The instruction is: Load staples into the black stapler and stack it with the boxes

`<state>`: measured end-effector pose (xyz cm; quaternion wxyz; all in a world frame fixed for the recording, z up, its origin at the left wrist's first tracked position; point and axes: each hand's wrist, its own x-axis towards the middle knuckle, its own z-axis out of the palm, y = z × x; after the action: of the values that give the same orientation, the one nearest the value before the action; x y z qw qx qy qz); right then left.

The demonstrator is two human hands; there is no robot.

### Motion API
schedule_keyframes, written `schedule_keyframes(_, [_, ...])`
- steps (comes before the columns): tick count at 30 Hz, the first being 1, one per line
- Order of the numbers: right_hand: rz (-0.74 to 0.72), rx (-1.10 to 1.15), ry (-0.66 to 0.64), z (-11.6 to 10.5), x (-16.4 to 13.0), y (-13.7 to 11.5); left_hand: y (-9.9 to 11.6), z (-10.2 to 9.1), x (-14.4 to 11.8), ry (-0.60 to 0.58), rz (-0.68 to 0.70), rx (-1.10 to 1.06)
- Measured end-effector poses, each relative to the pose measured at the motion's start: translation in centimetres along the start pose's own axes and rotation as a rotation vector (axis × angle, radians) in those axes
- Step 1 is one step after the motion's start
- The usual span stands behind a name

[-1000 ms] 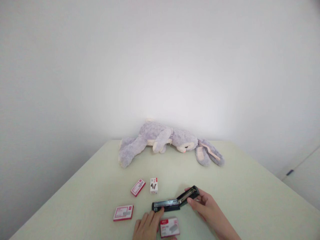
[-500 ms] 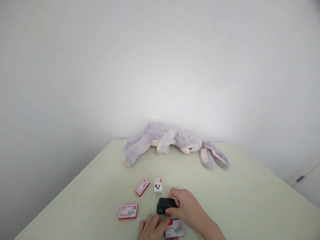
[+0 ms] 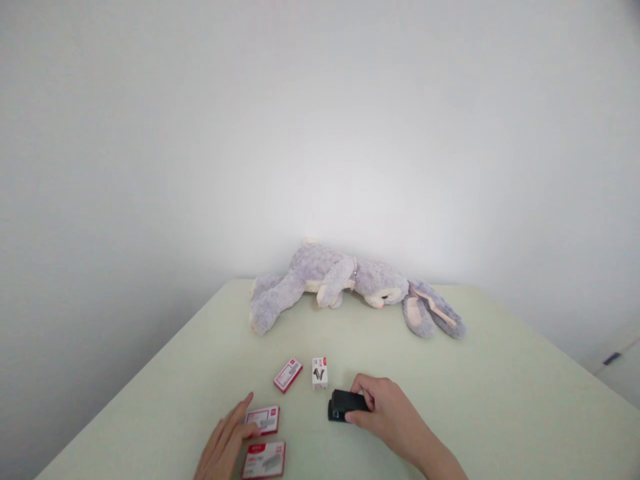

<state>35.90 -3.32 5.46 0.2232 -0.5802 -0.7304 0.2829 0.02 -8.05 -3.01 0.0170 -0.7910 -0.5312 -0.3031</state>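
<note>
My right hand (image 3: 393, 413) grips a black stapler (image 3: 347, 401) between thumb and fingers, low over or on the table. At the left, my left hand (image 3: 225, 440) is open with its fingers stretched out, its thumb over the edge of a red-and-white staple box (image 3: 269, 419). Just below that box, close to the same hand, lies a larger red-and-white box with a staple picture (image 3: 265, 461). A small red-and-white box (image 3: 288, 375) lies tilted behind them. Beside it stands a small white box (image 3: 320, 373) with a dark printed picture.
A grey-lilac plush rabbit (image 3: 340, 273) lies on its side along the back of the pale green table (image 3: 480, 373). Behind it rises a white wall (image 3: 320, 133).
My left hand has moved left, and the larger box has shifted left from below the stapler to below the other staple box. My right hand still holds the stapler, slightly further right.
</note>
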Motion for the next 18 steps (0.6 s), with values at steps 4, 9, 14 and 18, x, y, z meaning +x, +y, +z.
schedule_keyframes(4, [0.003, -0.001, -0.008, 0.0, 0.0, 0.1, 0.6, 0.1, 1.1, -0.083, -0.008, -0.051])
schedule_keyframes(9, [0.005, 0.010, -0.008, 0.0, 0.0, 0.3, 0.7, 0.6, 1.2, -0.107, -0.097, -0.077])
schedule_keyframes(14, [0.001, 0.004, 0.002, 0.0, 0.0, 0.2, 0.9, 0.5, 1.9, -0.162, -0.138, -0.029])
schedule_keyframes(18, [0.022, -0.019, 0.037, 0.5, -0.2, 0.2, 1.7, 0.8, 3.9, -0.170, -0.109, 0.061])
